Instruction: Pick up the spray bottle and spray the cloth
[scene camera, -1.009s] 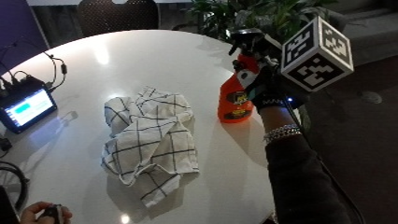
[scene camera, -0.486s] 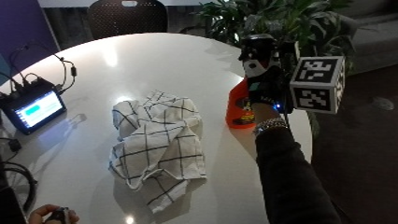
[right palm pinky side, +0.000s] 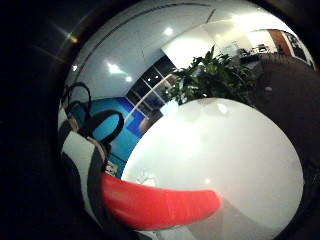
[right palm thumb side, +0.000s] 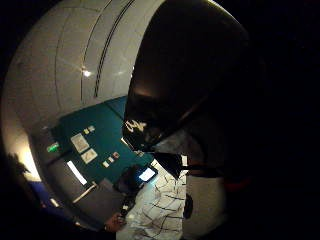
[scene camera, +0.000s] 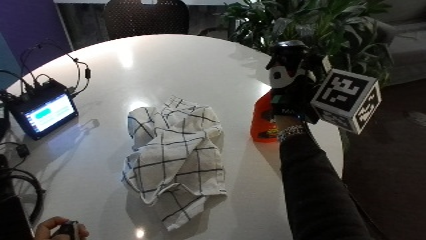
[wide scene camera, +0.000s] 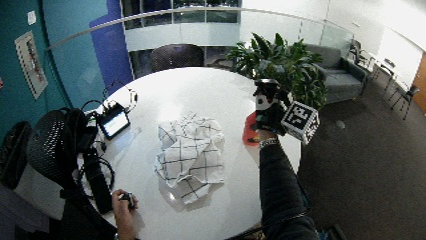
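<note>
An orange spray bottle (scene camera: 265, 123) with a black spray head stands upright by the right edge of the round white table (scene camera: 166, 65). My gloved right hand (scene camera: 290, 92) grips its neck and head from the right. Whether its base touches the table I cannot tell. A white cloth with a dark grid (scene camera: 174, 155) lies crumpled on the table, left of the bottle and apart from it. The little finger side palm view shows the orange body (right palm pinky side: 160, 205) close up. The black spray head (right palm thumb side: 190, 75) fills the thumb side palm view, with the cloth (right palm thumb side: 165, 210) beyond it.
A small lit monitor (scene camera: 43, 112) with cables sits at the table's left edge. A leafy plant (scene camera: 313, 25) stands behind the bottle and a dark chair (scene camera: 143, 15) at the far side. The bare left hand (scene camera: 60, 231) holds a small object at the near edge.
The outside camera has shifted. My hand stays wrapped round the bottle's top and the cloth lies as before.
</note>
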